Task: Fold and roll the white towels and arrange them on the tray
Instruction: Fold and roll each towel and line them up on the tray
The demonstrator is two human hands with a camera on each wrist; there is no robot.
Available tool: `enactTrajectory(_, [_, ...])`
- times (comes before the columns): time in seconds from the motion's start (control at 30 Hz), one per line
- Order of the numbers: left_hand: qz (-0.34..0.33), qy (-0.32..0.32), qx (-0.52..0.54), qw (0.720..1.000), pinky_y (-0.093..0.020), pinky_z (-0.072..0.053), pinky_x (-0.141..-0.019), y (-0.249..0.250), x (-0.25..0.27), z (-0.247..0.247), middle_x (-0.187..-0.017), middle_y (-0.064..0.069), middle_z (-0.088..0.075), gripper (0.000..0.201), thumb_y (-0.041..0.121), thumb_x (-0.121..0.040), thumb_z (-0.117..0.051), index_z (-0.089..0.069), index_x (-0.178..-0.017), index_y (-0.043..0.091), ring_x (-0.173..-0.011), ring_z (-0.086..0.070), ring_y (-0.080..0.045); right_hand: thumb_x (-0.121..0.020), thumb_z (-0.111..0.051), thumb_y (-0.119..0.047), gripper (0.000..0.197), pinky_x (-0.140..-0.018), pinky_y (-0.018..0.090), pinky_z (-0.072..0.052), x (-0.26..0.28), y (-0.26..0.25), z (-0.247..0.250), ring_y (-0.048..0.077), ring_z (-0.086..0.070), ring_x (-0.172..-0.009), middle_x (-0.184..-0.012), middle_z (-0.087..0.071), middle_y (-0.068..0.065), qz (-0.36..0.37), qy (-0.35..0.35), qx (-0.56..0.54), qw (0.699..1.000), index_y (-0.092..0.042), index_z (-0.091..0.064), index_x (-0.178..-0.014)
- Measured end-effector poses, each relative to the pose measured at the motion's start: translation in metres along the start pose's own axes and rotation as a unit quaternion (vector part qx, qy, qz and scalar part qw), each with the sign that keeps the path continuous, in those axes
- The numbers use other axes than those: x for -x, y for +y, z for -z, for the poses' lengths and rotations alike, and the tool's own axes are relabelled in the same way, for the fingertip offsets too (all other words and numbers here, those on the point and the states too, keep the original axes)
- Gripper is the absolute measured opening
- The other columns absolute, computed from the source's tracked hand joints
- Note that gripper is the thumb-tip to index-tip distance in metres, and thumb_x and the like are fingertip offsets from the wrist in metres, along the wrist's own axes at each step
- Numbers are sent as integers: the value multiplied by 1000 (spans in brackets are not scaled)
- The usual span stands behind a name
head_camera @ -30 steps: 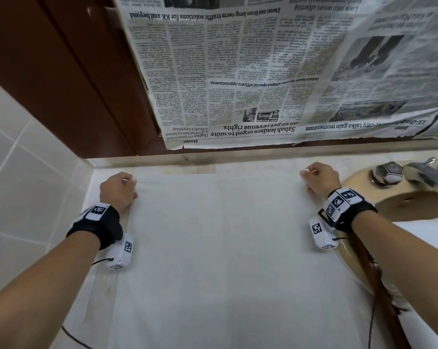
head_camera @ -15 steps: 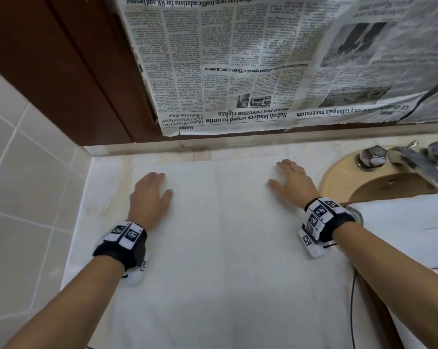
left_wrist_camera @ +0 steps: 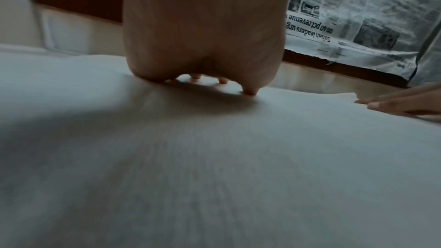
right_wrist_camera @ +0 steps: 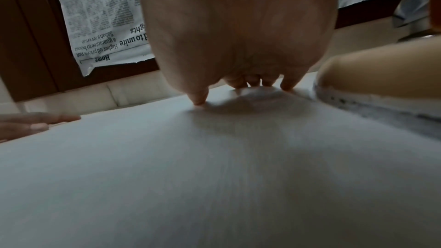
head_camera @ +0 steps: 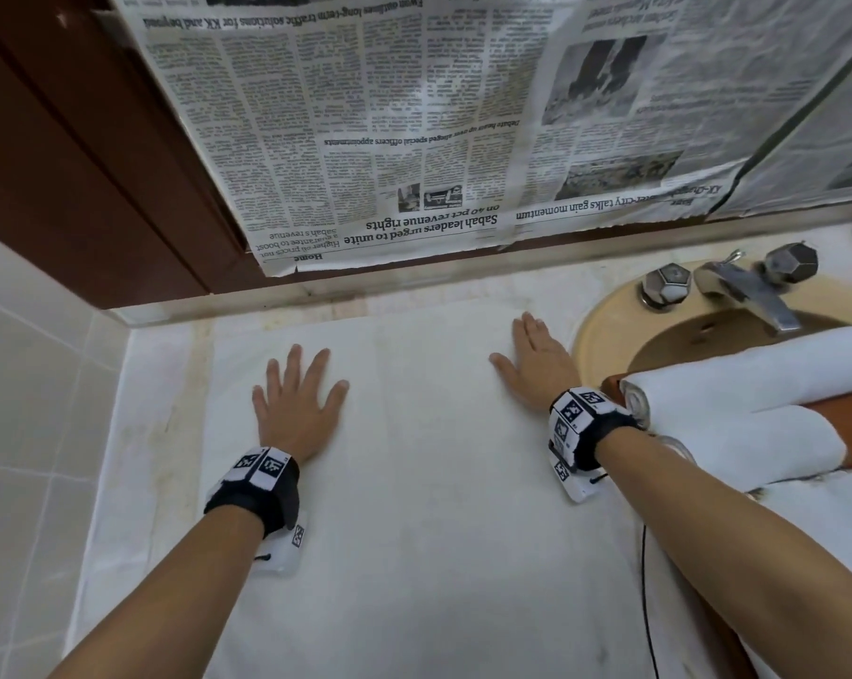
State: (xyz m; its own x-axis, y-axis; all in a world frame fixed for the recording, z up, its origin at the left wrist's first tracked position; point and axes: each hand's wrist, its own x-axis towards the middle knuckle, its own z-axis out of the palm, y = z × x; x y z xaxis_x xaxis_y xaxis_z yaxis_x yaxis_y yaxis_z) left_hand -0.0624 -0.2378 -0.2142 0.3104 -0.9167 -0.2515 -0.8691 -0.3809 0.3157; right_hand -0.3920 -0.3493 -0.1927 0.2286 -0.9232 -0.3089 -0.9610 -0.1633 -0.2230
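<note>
White towel flat, smooth, unrolled.

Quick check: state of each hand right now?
Left hand: open, flat on the spread white towel.
Right hand: open, flat on the same towel.

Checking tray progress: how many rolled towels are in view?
2. One rolled towel lies across the sink; a second lies beside it, nearer the person, on the brown tray. More may lie beyond the right frame edge.
</note>
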Motion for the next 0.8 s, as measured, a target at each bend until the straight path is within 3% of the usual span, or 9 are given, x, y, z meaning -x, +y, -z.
enactTrajectory(0.13, [-16,-6,-21,1000,-59,-3,-120,12,1,4,-167,6,0,63,61,-100,-30,-17,-157,37,-153,4,-30,-103,-32,-48,74,-123,39,-9,11,-3,3,26,0,-152,-165,1,13,-15,26,-56,998,-4,-4,-156])
enactTrajectory(0.27, [-133,-6,-41,990,-58,-6,-120,61,1,0,-167,7,-5,63,56,-101,-34,-20,-156,29,-153,0,-28,-101,-46,-35,72,-122,35,-9,41,-4,4,29,-8,-151,-163,-10,18,-24,73,-123,989,1,-12,-154])
enactTrajectory(0.33, [-187,-22,-26,982,-55,-9,-120,98,-4,-8,-166,6,-10,62,52,-101,-39,-22,-156,28,-153,-6,-26,-100,-50,-27,65,-118,33,-16,58,-5,5,32,-21,-146,-157,-23,21,-38,101,-149,983,4,-22,-150])
enactTrajectory(0.47, [-279,-47,8,959,-46,-22,-118,171,-25,-23,-163,2,-23,60,45,-99,-48,-31,-153,24,-147,-22,-25,-94,-58,-14,42,-99,42,-39,80,5,0,40,-50,-116,-125,-53,23,-57,170,-149,972,6,-50,-130])
enactTrajectory(0.57, [-313,-58,-17,948,-45,-27,-112,212,-42,-31,-159,3,-29,55,39,-99,-50,-37,-151,27,-141,-30,-28,-87,-68,-13,27,-82,40,-47,91,16,-3,38,-59,-94,-100,-60,21,-79,210,-103,969,3,-61,-107])
enactTrajectory(0.63, [-335,-56,-43,939,-45,-33,-106,232,-52,-35,-151,2,-38,47,33,-99,-49,-44,-146,30,-132,-37,-30,-81,-74,-11,20,-80,39,-51,96,21,-5,37,-61,-86,-88,-61,19,-79,230,-69,967,0,-63,-94])
enactTrajectory(0.73, [-360,-54,-46,930,-44,-40,-93,249,-64,-42,-134,-2,-49,37,25,-102,-44,-53,-137,33,-116,-45,-32,-79,-75,-9,18,-85,42,-54,100,24,-9,41,-63,-99,-90,-63,22,-87,218,-63,970,1,-64,-89])
enactTrajectory(0.8, [-365,-52,-41,929,-42,-41,-87,253,-70,-49,-122,-3,-51,35,26,-104,-43,-57,-134,36,-108,-47,-31,-74,-78,-9,19,-81,41,-56,103,24,-13,42,-64,-103,-92,-64,22,-81,205,-45,974,-1,-65,-85])
